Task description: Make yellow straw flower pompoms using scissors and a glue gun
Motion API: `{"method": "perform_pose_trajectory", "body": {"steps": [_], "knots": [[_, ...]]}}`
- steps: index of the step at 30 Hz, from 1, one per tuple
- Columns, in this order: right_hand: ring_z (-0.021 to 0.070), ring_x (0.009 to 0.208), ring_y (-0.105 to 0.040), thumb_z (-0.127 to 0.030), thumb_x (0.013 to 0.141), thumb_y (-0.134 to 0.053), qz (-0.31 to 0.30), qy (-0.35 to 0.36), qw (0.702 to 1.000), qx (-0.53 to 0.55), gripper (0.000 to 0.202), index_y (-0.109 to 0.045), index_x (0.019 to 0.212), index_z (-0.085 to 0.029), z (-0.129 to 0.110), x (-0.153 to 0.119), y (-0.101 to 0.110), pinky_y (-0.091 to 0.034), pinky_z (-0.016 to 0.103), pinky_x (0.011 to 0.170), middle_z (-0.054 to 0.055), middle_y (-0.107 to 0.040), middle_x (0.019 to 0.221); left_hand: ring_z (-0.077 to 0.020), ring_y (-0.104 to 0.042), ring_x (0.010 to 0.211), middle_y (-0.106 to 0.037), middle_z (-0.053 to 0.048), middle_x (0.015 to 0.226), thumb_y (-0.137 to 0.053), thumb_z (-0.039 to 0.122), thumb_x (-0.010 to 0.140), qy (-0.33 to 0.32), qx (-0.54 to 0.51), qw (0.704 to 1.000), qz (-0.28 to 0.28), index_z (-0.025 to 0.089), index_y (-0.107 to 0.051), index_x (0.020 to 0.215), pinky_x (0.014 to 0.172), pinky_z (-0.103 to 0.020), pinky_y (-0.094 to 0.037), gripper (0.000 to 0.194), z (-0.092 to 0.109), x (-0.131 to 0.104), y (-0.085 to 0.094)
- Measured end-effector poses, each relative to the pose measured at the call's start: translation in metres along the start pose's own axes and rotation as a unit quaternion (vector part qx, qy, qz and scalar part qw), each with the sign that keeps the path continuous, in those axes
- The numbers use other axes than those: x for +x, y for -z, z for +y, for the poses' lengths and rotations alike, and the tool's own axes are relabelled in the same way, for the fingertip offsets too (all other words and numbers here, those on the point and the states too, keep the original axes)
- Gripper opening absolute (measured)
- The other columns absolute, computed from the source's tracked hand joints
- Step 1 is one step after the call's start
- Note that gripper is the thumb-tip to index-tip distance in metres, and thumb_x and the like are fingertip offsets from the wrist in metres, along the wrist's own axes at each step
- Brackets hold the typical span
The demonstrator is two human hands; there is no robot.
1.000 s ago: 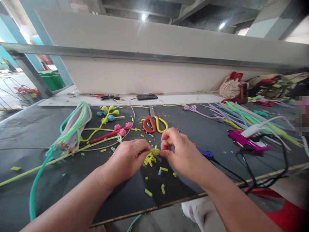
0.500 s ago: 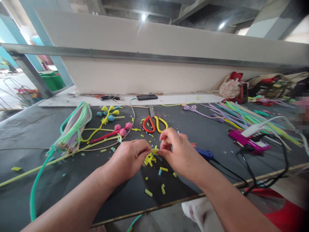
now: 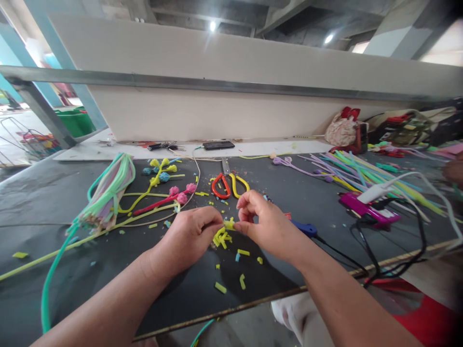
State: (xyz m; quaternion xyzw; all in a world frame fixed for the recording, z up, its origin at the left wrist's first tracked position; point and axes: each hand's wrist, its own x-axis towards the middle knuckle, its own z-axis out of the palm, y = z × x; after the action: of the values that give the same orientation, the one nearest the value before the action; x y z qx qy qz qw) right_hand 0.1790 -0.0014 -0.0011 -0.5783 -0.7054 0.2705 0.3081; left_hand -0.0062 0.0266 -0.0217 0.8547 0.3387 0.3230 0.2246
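Observation:
Between my two hands is a small yellow fuzzy piece [image 3: 229, 224], like bent pipe cleaner. My left hand [image 3: 193, 231] pinches its left end; my right hand [image 3: 265, 224] pinches its right end with thumb and finger. Just below lies a heap of short yellow cut pieces [image 3: 221, 238] on the dark table [image 3: 173, 294]. Beyond my hands rest scissors [image 3: 230, 183] with one red and one yellow handle. To the left are a yellow stem with yellow and blue buds [image 3: 156, 180] and a red stem with pink buds [image 3: 173, 196].
A tied bundle of pastel pipe cleaners [image 3: 110, 193] lies at left, with more loose ones [image 3: 358, 168] at right. Right of my hand are a blue-handled corded tool [image 3: 304, 228] and a purple power strip [image 3: 369, 209] with black cables. A phone [image 3: 218, 145] lies at the back.
My hands keep their pinch on the yellow piece, and a little more of it shows between the fingertips. The whole view has shifted slightly.

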Motion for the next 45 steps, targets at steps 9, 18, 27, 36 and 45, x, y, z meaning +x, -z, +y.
{"method": "perform_pose_trajectory", "body": {"steps": [9, 18, 27, 36, 45], "knots": [[0.0087, 0.058, -0.044, -0.020, 0.075, -0.058, -0.044, -0.011, 0.994, 0.099, 0.024, -0.038, 0.088, -0.022, 0.002, 0.000, 0.002, -0.037, 0.022, 0.057, -0.008, -0.047, 0.065, -0.0086, -0.053, 0.062, -0.061, 0.002, 0.067, -0.051, 0.014, 0.079, 0.033, -0.029, 0.999, -0.013, 0.016, -0.060, 0.070, 0.060, -0.018, -0.039, 0.013, -0.001, 0.003, 0.000], [0.0096, 0.057, -0.046, -0.029, 0.076, -0.057, 0.063, -0.064, 0.988, 0.123, 0.014, -0.047, 0.073, -0.021, 0.012, 0.004, 0.009, -0.037, 0.023, 0.055, -0.006, -0.046, 0.062, -0.0101, -0.051, 0.061, -0.060, 0.002, 0.065, -0.053, 0.019, 0.077, 0.080, -0.078, 0.994, 0.009, 0.016, -0.062, 0.069, 0.059, -0.020, -0.039, 0.012, -0.011, 0.006, -0.001], [0.0120, 0.051, -0.053, -0.032, 0.077, -0.056, 0.065, -0.089, 0.993, 0.034, 0.017, -0.055, 0.066, -0.019, 0.007, 0.003, 0.006, -0.043, 0.025, 0.053, -0.001, -0.062, 0.059, -0.0106, -0.048, 0.059, -0.056, 0.001, 0.061, -0.058, 0.027, 0.073, 0.144, -0.146, 0.978, 0.027, 0.015, -0.060, 0.065, 0.056, -0.021, -0.039, 0.015, -0.015, 0.012, -0.002], [0.0175, 0.081, -0.061, -0.009, 0.073, -0.066, 0.150, 0.224, 0.953, -0.137, 0.022, -0.063, 0.090, -0.024, 0.004, -0.001, -0.004, -0.038, 0.035, 0.083, 0.002, -0.067, 0.084, -0.0097, -0.049, 0.055, -0.057, 0.001, 0.057, -0.060, 0.027, 0.072, 0.185, -0.235, 0.954, 0.017, 0.014, -0.058, 0.065, 0.053, -0.021, -0.038, 0.014, -0.015, 0.015, -0.003], [0.0159, 0.076, -0.061, -0.010, 0.076, -0.065, 0.178, 0.277, 0.930, -0.166, 0.014, -0.066, 0.084, -0.022, 0.004, 0.001, -0.005, -0.037, 0.034, 0.079, 0.001, -0.065, 0.079, -0.0047, -0.039, 0.040, -0.057, 0.003, 0.054, -0.061, 0.029, 0.071, 0.222, -0.299, 0.928, 0.014, 0.015, -0.057, 0.067, 0.040, -0.018, -0.027, 0.016, -0.016, 0.015, -0.003]]}}
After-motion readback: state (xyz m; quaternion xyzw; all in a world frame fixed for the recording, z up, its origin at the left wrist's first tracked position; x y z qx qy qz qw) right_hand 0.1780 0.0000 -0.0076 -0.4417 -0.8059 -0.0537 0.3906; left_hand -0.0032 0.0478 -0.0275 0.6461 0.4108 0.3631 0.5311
